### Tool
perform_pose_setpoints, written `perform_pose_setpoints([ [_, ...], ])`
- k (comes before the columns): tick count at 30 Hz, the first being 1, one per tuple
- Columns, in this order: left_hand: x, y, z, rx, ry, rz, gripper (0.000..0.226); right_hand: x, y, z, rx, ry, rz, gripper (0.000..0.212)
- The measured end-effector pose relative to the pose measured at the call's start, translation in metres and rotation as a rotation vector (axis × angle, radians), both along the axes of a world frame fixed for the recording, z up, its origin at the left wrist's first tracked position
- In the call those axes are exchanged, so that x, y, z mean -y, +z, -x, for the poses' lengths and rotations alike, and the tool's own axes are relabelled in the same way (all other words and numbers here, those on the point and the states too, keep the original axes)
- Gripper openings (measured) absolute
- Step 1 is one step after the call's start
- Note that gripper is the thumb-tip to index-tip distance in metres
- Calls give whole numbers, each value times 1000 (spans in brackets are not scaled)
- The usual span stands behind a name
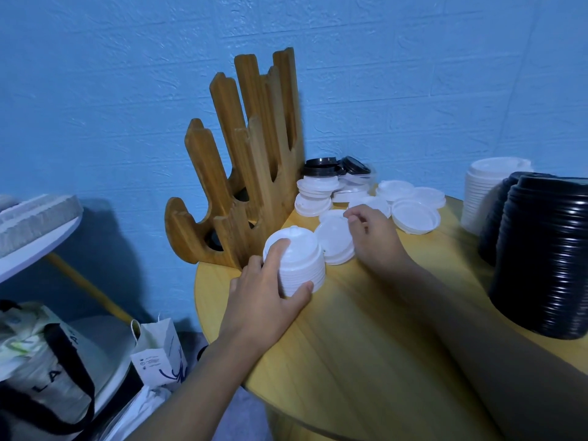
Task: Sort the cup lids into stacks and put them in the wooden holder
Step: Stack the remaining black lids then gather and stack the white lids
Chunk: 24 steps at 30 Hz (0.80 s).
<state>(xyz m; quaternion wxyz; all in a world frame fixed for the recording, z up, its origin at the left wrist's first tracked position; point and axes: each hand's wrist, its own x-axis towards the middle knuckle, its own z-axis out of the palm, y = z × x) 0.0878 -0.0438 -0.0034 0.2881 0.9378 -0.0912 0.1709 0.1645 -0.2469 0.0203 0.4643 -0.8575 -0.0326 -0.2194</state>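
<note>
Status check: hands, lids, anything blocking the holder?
Left hand grips white lid stack on table. Right hand pinches loose white lid beside it. Wooden holder just behind the stack, nothing between.

I see the tall slotted wooden holder [254, 173] standing upright. Just in front stands a neat stack of white plastic dome lids [302, 265], with a tilted flat white lid [334, 241] just beside it. Loose white lids [413, 214] lie scattered behind, and tall black lid stacks [547, 256] stand far right.

Only the letters "LA" read on the grey tote bag [47, 374].
</note>
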Motion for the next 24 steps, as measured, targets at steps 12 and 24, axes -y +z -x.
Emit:
perform_pose_setpoints([
  [12,-1,1,1,-13,0,5,68,4,4,11,-89,48,452,64],
  [24,0,5,4,-7,-17,97,105,-24,8,25,48,399,-61,25],
])
